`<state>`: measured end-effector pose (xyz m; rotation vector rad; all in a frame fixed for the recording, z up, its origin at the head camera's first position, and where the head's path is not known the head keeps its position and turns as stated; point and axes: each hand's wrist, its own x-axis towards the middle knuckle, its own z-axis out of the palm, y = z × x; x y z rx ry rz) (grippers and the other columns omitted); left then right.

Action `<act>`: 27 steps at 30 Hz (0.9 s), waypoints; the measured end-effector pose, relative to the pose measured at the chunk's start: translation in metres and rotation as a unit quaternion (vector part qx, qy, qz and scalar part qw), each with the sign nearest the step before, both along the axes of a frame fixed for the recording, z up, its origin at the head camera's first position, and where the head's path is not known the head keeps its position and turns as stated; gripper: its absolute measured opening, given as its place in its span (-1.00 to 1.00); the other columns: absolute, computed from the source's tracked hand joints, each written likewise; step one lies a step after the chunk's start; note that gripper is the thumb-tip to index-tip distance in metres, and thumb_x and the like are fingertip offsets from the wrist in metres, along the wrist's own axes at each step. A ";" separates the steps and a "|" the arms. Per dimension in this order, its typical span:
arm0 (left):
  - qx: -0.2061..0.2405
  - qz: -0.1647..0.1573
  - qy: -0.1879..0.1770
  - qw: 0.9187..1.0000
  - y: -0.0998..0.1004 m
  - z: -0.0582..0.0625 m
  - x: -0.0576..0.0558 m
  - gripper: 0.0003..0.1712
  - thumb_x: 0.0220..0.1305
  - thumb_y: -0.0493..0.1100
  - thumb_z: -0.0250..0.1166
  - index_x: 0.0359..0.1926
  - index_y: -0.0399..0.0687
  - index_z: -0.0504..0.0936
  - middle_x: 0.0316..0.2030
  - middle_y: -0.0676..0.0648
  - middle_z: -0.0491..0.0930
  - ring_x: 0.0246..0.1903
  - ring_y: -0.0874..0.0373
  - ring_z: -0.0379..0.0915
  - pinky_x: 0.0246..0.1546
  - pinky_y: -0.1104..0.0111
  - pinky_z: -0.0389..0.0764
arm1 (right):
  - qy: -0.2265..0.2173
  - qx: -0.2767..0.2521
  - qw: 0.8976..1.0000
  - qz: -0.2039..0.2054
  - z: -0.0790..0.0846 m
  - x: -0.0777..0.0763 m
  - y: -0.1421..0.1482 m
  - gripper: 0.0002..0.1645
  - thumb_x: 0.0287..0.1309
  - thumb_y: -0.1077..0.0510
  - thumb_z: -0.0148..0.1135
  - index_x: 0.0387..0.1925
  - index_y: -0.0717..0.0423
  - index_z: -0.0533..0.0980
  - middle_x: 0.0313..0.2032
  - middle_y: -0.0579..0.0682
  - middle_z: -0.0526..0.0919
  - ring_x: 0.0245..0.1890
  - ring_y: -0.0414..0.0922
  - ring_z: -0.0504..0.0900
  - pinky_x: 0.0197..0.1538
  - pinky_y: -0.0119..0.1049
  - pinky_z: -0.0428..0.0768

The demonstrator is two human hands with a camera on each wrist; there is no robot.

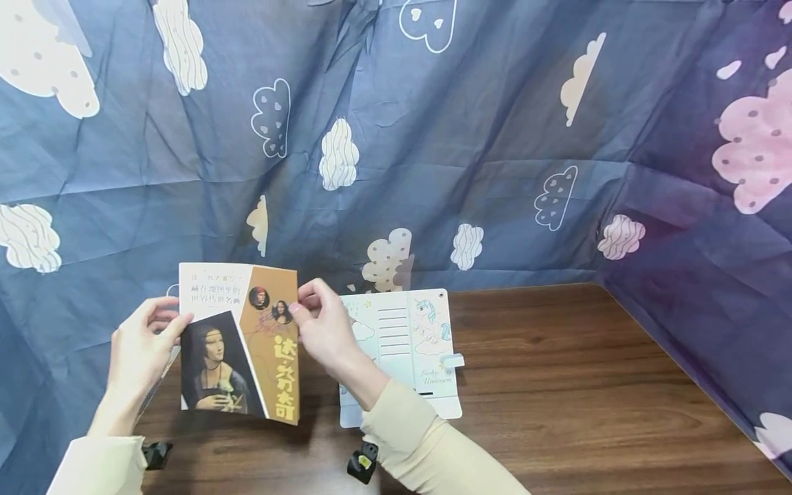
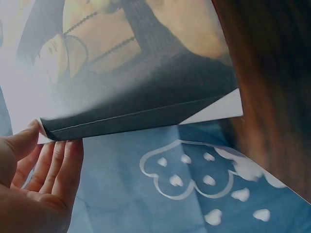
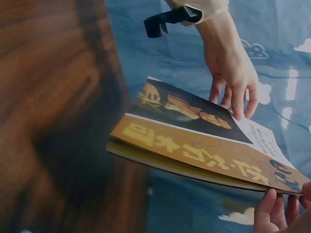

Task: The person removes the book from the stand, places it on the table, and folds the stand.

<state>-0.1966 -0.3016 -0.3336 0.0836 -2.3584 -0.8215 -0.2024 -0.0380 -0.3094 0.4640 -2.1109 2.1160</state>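
Head view:
1. Left hand (image 1: 145,340): thumb and fingers pinch the book (image 1: 240,344) at its left edge.
2. Right hand (image 1: 328,326): pinches the book's right edge, upper part.
3. Book position: between the 2 hands, above the woodgrain tabletop (image 1: 557,385). Cover glossy, rectangular; likely light, bendable, slightly slippery. Grip opposite side edges.
4. Folder (image 1: 396,371), right of book: pale, smooth, round-cornered.

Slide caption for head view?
Left hand and right hand hold a rectangular orange-and-white paperback over a brown wooden table.
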 end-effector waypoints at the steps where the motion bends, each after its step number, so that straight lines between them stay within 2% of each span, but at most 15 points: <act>1: -0.001 0.003 -0.007 1.000 -0.005 -0.003 0.003 -0.54 0.07 0.07 0.23 -0.04 -0.05 0.48 -0.34 -0.12 0.57 -0.57 0.57 0.37 -0.62 0.64 0.40 | 0.002 0.007 1.000 0.002 -0.003 0.001 -0.005 -0.91 0.10 0.28 0.09 -0.37 0.03 0.40 -0.46 -0.02 0.47 -0.56 -0.07 0.52 -0.60 -0.26 0.53; 7: -0.003 0.003 -0.029 1.000 -0.023 -0.016 0.011 -0.52 0.08 0.08 0.22 -0.03 -0.07 0.46 -0.34 -0.15 0.57 -0.59 0.58 0.37 -0.61 0.62 0.43 | -0.015 0.022 1.000 0.004 -0.017 0.005 -0.025 -0.90 0.12 0.26 0.08 -0.36 -0.01 0.40 -0.49 -0.06 0.46 -0.57 -0.08 0.52 -0.59 -0.30 0.52; 12: -0.002 -0.001 -0.034 0.999 -0.033 -0.026 0.015 -0.53 0.08 0.05 0.23 -0.05 -0.11 0.47 -0.35 -0.16 0.57 -0.59 0.58 0.39 -0.62 0.61 0.41 | -0.006 0.058 0.998 -0.016 -0.027 0.002 -0.034 -0.91 0.10 0.24 0.10 -0.38 -0.01 0.40 -0.52 -0.13 0.47 -0.61 -0.21 0.49 -0.59 -0.36 0.45; 15: -0.001 -0.014 -0.038 0.999 -0.037 -0.034 0.012 -0.54 0.09 0.03 0.22 -0.05 -0.14 0.45 -0.36 -0.18 0.57 -0.62 0.48 0.45 -0.66 0.57 0.44 | -0.002 0.076 0.997 -0.035 -0.033 -0.002 -0.036 -0.92 0.08 0.24 0.11 -0.40 -0.01 0.40 -0.55 -0.15 0.47 -0.63 -0.25 0.45 -0.58 -0.37 0.41; 18: -0.008 -0.018 -0.053 0.998 -0.040 -0.042 0.010 -0.54 0.11 0.04 0.20 -0.05 -0.14 0.44 -0.36 -0.19 0.57 -0.63 0.40 0.47 -0.68 0.53 0.45 | -0.018 0.089 0.995 -0.045 -0.041 -0.005 -0.039 -0.91 0.07 0.24 0.11 -0.41 -0.01 0.40 -0.57 -0.16 0.46 -0.65 -0.26 0.42 -0.58 -0.38 0.40; 27: -0.003 -0.045 -0.098 0.994 -0.044 -0.063 0.001 -0.51 0.15 0.07 0.15 -0.03 -0.19 0.42 -0.34 -0.22 0.55 -0.57 0.34 0.48 -0.65 0.46 0.49 | -0.052 0.099 0.991 -0.076 -0.067 -0.016 -0.045 -0.93 0.09 0.24 0.10 -0.41 -0.01 0.41 -0.58 -0.16 0.45 -0.62 -0.25 0.41 -0.54 -0.36 0.40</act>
